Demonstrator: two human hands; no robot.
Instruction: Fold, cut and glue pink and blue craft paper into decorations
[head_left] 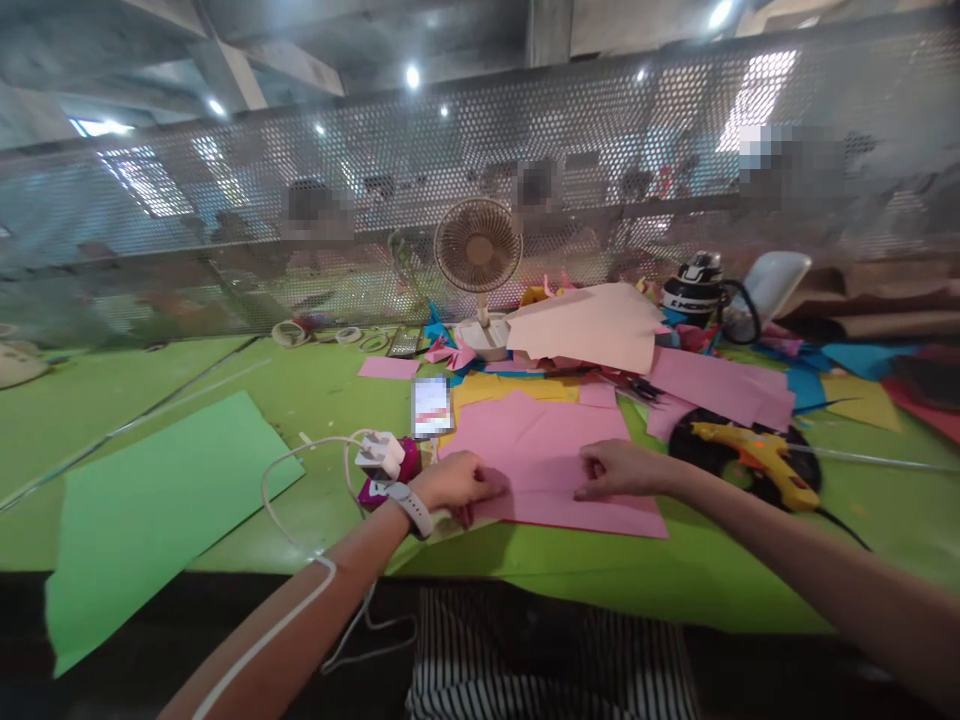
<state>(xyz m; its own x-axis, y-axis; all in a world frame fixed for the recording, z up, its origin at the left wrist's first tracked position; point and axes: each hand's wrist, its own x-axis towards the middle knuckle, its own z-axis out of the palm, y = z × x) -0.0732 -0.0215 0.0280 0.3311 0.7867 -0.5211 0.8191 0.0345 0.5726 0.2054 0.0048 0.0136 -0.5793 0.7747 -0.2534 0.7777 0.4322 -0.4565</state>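
Observation:
A sheet of pink paper [540, 450] lies in front of me, with a faint crease running across it between my hands. My left hand [459, 482], a pale watch on its wrist, is closed at the sheet's left side, its fingers bent down onto the paper. Over the right part of the same sheet, my right hand [621, 468] is curled, thumb and finger pressed to the paper. Some fingertips are hidden. Beside my left wrist stand a white plug adapter [380, 455] and a purple object [409, 458], with a white cable looping over my forearm.
A lit phone [431, 407] lies beyond my left hand. Green card [172, 500] overhangs the table edge at left. At right, a yellow glue gun [757, 460] rests on a black round plate. Behind are a fan [478, 247], paper scraps, a bottle [694, 290] and a perforated screen [360, 150].

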